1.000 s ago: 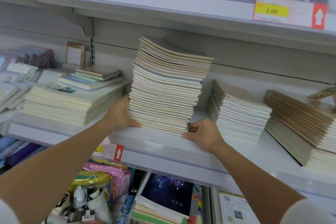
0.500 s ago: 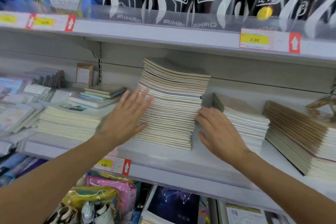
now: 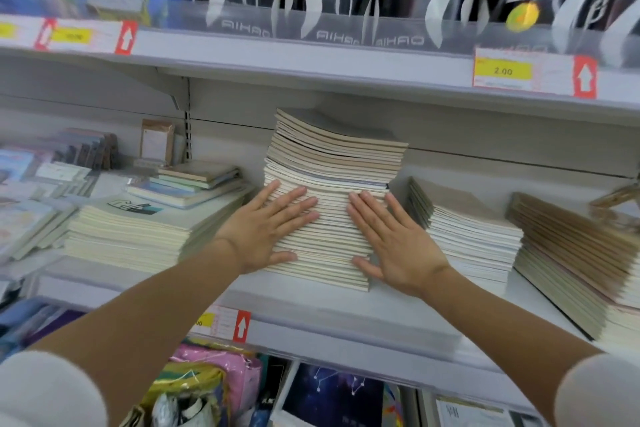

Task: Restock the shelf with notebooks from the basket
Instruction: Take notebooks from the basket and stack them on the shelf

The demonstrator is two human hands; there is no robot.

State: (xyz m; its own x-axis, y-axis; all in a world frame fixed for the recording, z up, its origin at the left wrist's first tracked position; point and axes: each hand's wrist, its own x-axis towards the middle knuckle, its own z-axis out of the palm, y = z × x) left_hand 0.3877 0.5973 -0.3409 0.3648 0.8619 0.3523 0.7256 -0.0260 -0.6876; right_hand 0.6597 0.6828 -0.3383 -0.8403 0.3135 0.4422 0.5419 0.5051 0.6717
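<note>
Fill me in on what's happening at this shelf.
A person presses the left hand and right hand, fingers straight, against the front of a tall notebook stack standing on the middle shelf, likely squaring it or pushing it back. The upper notebooks sit unevenly. Lower stacks lie on either side. No basket is in view.

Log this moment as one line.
left hand: flat on tall notebook stack front | right hand: flat on same front | tall notebook stack: on shelf

Hands move onto the stack's front

Left hand and right hand leave the notebook stack sides and now press flat against its front edges.
</note>
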